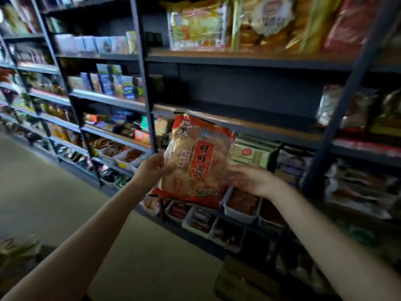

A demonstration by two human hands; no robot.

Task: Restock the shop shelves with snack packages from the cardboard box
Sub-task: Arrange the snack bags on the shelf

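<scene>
Both your left hand (155, 168) and right hand (247, 179) grip the red rice-cracker bag (195, 161) by its side edges, upright before the bare middle shelf (271, 127); it looks light, crinkly and brittle inside, so keep holding the edges without squeezing.

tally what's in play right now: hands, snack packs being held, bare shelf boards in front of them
Hands: 2, left hand and right hand, both on the pack
Red and clear rice cracker pack with red label: 1, held upright
Bare wooden shelf board with dark metal frame: 1, just behind the pack's top edge
Total: 4
</scene>
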